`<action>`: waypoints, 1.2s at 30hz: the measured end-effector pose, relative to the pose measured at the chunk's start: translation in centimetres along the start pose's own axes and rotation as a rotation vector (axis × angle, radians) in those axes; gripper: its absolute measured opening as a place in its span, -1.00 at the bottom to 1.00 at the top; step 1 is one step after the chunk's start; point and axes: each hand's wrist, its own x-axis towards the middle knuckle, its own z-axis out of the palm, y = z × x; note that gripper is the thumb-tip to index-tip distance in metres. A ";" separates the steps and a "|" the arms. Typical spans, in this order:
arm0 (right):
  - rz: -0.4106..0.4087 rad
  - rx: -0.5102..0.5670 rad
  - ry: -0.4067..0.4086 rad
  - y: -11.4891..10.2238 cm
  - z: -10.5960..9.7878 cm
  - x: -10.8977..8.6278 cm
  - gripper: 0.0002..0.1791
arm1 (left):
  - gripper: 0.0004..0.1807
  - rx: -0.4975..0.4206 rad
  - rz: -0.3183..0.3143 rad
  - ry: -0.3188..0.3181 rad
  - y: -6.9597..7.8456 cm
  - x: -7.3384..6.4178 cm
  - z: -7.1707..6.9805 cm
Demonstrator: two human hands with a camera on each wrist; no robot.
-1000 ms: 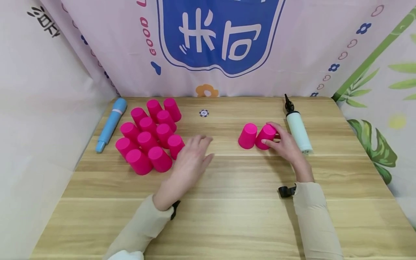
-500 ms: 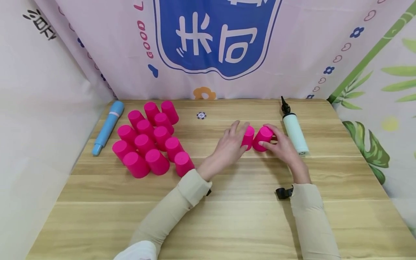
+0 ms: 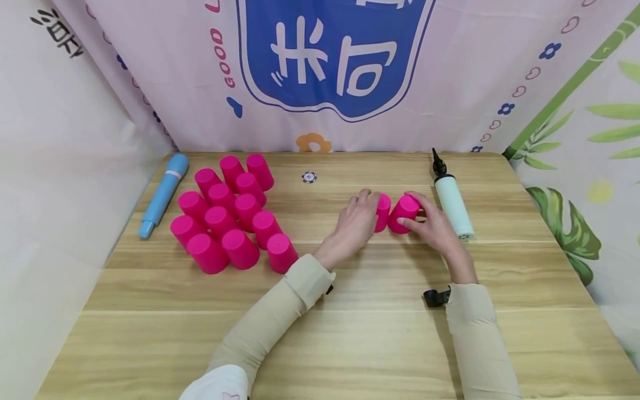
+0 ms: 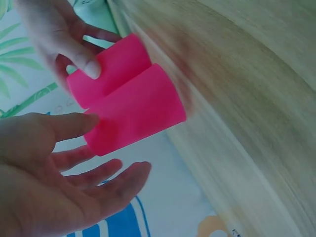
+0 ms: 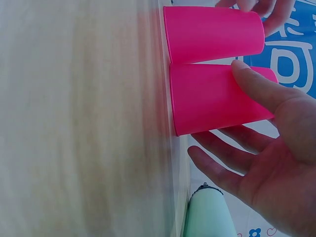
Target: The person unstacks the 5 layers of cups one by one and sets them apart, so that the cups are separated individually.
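Two pink plastic cups stand upside down, side by side, right of the table's middle. My left hand [image 3: 351, 226] pinches the left cup [image 3: 383, 214] near its narrow top. In the left wrist view its thumb lies on the near side of that cup, an index fingertip goes behind it, and the other fingers spread apart. The right hand [image 3: 436, 226] grips the other cup [image 3: 404, 214], thumb across the front and fingers around the far side. The right wrist view shows the two rims meeting at the table, with a narrow gap between the cups higher up.
Several more upside-down pink cups [image 3: 220, 221] stand in a cluster at the left. A blue tube-like pump [image 3: 164, 195] lies beyond them, and a mint-green hand pump [image 3: 454, 206] lies right of my right hand. A small round chip [image 3: 309, 177] rests toward the back.
My left hand has moved right from the cluster to the left cup of the pair, and its fingers have closed in on the top. The right hand keeps its hold.
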 end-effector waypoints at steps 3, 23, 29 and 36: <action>-0.004 -0.002 0.003 0.0 -0.1 0.0 -0.27 | -0.47 -0.019 0.022 0.045 0.0 0.6 0.4; 0.009 -0.005 -0.004 -0.1 -0.1 0.0 -0.27 | -0.45 -0.090 -0.015 0.115 -2.5 -1.7 -2.0; 0.013 -0.008 -0.003 -0.3 -0.3 0.1 -0.27 | -0.45 -0.119 -0.087 0.160 -5.2 -4.1 -6.5; 0.013 -0.017 -0.007 -0.4 -0.3 0.0 -0.28 | -0.40 -0.079 -0.235 0.174 -8.5 -5.5 -10.5</action>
